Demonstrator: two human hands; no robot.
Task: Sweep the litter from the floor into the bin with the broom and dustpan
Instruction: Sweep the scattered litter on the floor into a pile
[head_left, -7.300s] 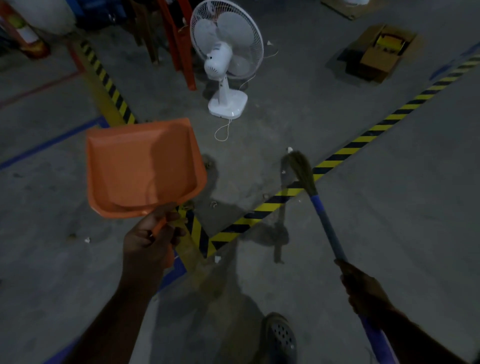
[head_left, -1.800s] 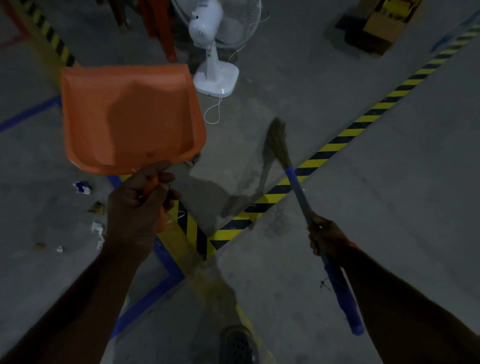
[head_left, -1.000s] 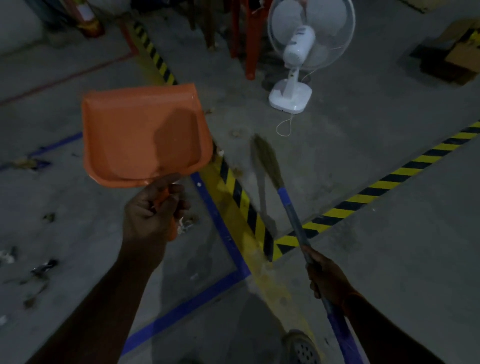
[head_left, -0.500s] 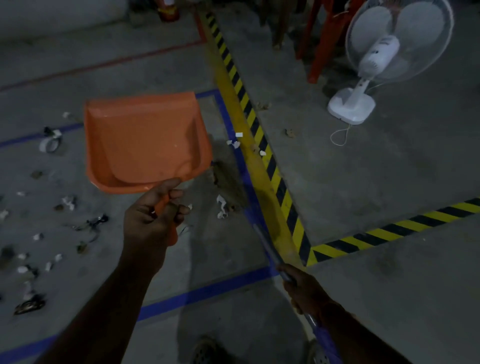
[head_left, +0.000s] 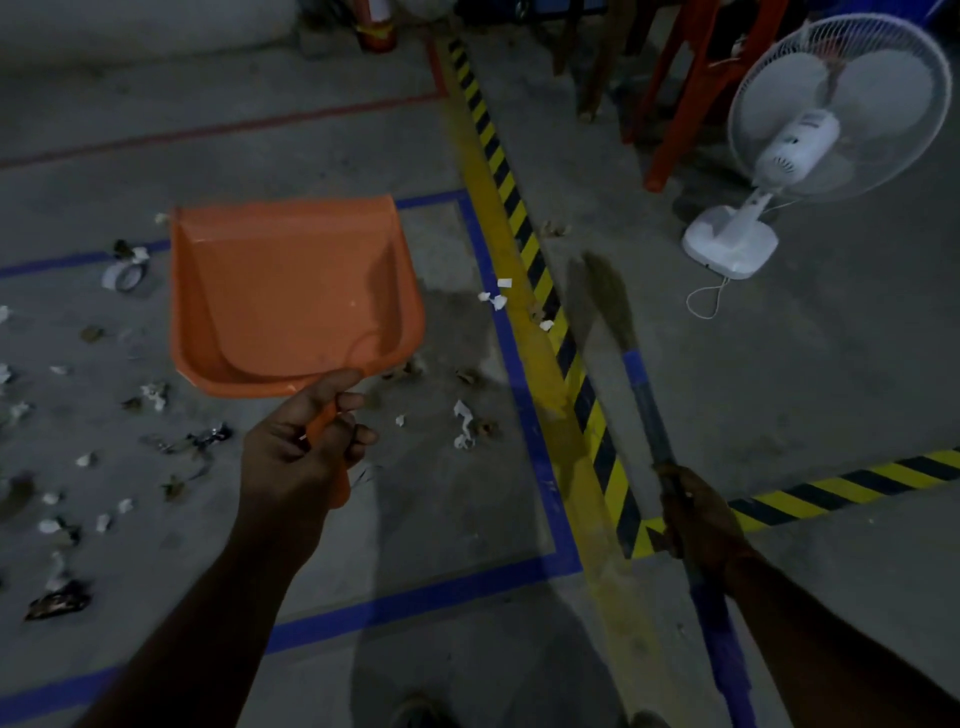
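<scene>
My left hand (head_left: 304, 447) grips the handle of an orange dustpan (head_left: 291, 296), held up off the floor with its mouth facing away from me; the pan looks empty. My right hand (head_left: 698, 522) grips the blue handle of a broom (head_left: 641, 387), whose dark bristle head (head_left: 602, 299) hangs blurred over the yellow-black striped floor tape. Litter lies on the grey floor: white paper scraps (head_left: 496, 299) by the blue tape line, more scraps (head_left: 462, 423) below the pan, and several bits of paper and dark debris (head_left: 57, 597) scattered at the left. No bin is in view.
A white standing fan (head_left: 789, 150) with a loose cord stands at the right. Red chair legs (head_left: 675, 114) rise behind it. A roll of tape (head_left: 122, 273) lies at the left. Blue tape lines (head_left: 415, 597) and the hazard stripe (head_left: 524, 239) cross the floor. My shoe tip (head_left: 421, 714) shows at the bottom.
My view has swung left, bringing the littered area into sight. The broom head has moved right, from the blue line to over the striped tape. The dustpan stays raised in my left hand.
</scene>
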